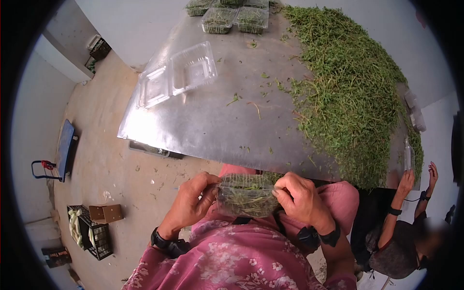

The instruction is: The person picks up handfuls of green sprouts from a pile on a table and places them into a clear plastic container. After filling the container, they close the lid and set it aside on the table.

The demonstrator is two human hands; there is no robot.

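Note:
Between my two hands, over my lap, is a clear plastic clamshell box point(247, 202) with green leafy stems inside. My left hand point(197, 197) pinches its left edge. At the right edge, my right hand point(300, 197) grips it with thumb and bent fingers. The box is just off the near edge of the metal table point(227, 130). On the table's left part lies an open clear clamshell box point(192, 70) with nothing in it. A large heap of green stems point(350, 92) covers the right side.
Several filled clear boxes point(217, 20) stand at the table's far end. A co-worker point(396, 251) is at the right, one hand by a clear container point(409, 154). On the floor at left are a blue cart point(66, 147), a black crate point(100, 240) and a cardboard box point(107, 213).

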